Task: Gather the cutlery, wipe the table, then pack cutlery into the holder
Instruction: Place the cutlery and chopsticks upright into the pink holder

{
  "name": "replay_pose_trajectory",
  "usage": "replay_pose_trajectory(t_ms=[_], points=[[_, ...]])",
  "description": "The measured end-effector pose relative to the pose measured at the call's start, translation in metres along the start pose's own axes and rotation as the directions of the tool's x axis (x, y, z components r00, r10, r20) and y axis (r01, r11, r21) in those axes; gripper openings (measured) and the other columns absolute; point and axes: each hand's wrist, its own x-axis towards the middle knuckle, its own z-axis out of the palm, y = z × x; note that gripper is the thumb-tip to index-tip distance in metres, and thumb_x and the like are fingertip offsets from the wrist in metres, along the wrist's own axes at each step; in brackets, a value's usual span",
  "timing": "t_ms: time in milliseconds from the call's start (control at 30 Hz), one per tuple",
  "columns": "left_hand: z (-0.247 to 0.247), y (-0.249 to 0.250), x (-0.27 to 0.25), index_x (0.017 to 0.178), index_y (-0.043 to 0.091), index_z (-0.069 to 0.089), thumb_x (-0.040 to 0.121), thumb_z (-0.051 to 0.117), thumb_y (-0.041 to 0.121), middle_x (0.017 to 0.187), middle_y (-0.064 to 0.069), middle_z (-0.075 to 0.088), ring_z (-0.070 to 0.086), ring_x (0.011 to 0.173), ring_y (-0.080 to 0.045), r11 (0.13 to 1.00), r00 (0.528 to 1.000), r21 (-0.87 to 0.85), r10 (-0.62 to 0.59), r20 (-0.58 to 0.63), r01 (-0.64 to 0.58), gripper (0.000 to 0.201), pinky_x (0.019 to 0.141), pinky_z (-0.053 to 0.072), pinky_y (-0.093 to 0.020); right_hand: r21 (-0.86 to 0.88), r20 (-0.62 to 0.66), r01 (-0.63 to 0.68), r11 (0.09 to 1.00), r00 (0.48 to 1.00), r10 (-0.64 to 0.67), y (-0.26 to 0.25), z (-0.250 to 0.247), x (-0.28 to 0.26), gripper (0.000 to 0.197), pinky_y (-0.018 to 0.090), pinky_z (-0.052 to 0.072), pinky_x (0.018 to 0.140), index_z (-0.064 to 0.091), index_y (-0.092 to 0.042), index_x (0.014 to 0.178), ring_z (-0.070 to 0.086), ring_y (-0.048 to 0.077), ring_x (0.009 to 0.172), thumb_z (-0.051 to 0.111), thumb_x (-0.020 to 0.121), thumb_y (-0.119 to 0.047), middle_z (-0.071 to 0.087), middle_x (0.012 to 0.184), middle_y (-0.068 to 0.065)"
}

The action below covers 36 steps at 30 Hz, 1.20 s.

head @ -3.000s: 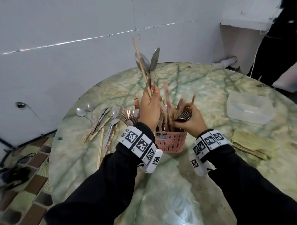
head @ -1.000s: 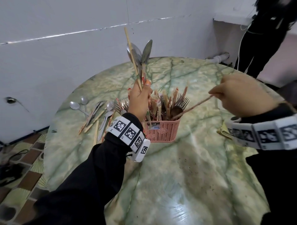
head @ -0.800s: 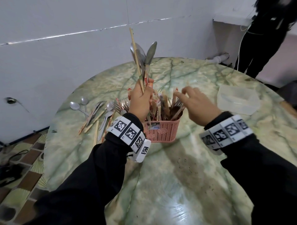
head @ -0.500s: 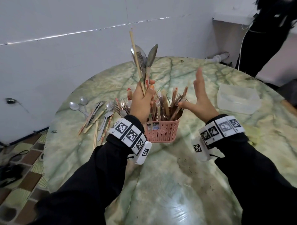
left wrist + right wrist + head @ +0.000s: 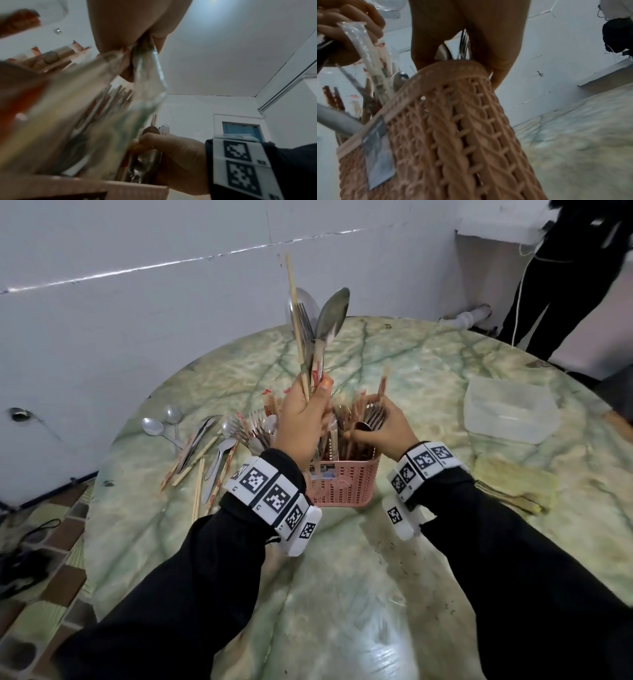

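Packing stage: head view, cutlery going into the pink holder (image 5: pixel 344 481) near the middle of the round marble table (image 5: pixel 342 594).
Left hand (image 5: pixel 301 419): fist closed round a raised bundle (image 5: pixel 313 337) of spoons, a fork and a chopstick, bowls and tines up, above the holder's left side.
Right hand (image 5: pixel 380 428): fingers curled over forks and spoons standing in the holder, pressing them toward its right side.
Loose cutlery (image 5: pixel 202 450): spoons, forks and wrapped chopsticks lying on the table left of the holder, not yet packed.
Handling, judged: metal pieces stiff, smooth and slippery; chopsticks light; best held low on the handles as one tight bunch.
Obstruction, judged: the holder is crowded, so upright pieces may block the bundle; the light holder could tip.
Surroundings: clear plastic tub (image 5: pixel 510 412) far right; folded yellow cloth (image 5: pixel 513 487) near right; a person in dark clothes standing beyond the table.
Left wrist view: blurred handles and wrappers close up; right hand (image 5: pixel 173 159) gripping metal pieces at the holder's rim.
Right wrist view: woven wall of the holder (image 5: pixel 453 142) fills the frame, a label stuck to it; fingers (image 5: pixel 498 47) over the rim; left hand (image 5: pixel 346 33) gripping wrapped chopsticks.
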Motion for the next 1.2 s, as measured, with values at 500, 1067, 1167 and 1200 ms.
replay_pose_trajectory(t_ms=[500,1067,1167,1200], points=[[0.027,0.046,-0.011,0.090,0.024,0.039,0.082,0.033,0.009,0.074,0.005,0.040,0.041,0.060,-0.005,0.958,0.960,-0.207,0.231,0.155,-0.197,0.018,0.062,0.042,-0.021,0.111,0.130,-0.035,0.993,0.991,0.020,0.019,-0.009,0.022,0.042,0.030,0.050,0.083,0.053,-0.015,0.093,0.063,0.004,0.074,0.072,0.067,0.012,0.065,0.084,-0.001],[0.051,-0.003,0.016,0.111,0.011,0.037,0.091,0.036,0.004,0.085,0.016,0.043,0.047,0.073,0.014,0.941,0.952,0.150,0.305,0.008,-0.302,0.021,0.080,0.040,-0.022,0.269,0.184,-0.021,0.963,0.983,-0.030,0.011,-0.009,0.017,0.049,0.011,0.050,0.073,0.052,-0.017,0.089,0.063,-0.008,0.072,0.076,0.046,-0.016,0.067,0.074,-0.011],[0.051,-0.016,0.014,0.119,0.007,0.037,0.096,0.035,0.002,0.088,0.019,0.043,0.047,0.078,0.011,0.942,0.970,0.229,0.236,0.064,-0.244,0.024,0.084,0.039,-0.018,0.247,0.198,-0.020,0.969,0.980,-0.030,0.018,-0.010,0.021,0.055,0.012,0.051,0.073,0.051,0.006,0.107,0.064,-0.007,0.073,0.071,0.056,0.001,0.069,0.073,-0.013],[0.050,-0.022,0.013,0.122,0.006,0.037,0.096,0.035,0.003,0.090,0.019,0.042,0.047,0.081,0.008,0.940,0.973,0.253,0.217,0.079,-0.230,0.025,0.086,0.039,-0.018,0.229,0.205,-0.010,0.973,0.978,-0.038,0.021,-0.012,0.022,0.060,0.013,0.052,0.074,0.047,0.012,0.114,0.064,-0.006,0.074,0.069,0.059,0.007,0.070,0.075,-0.012]])
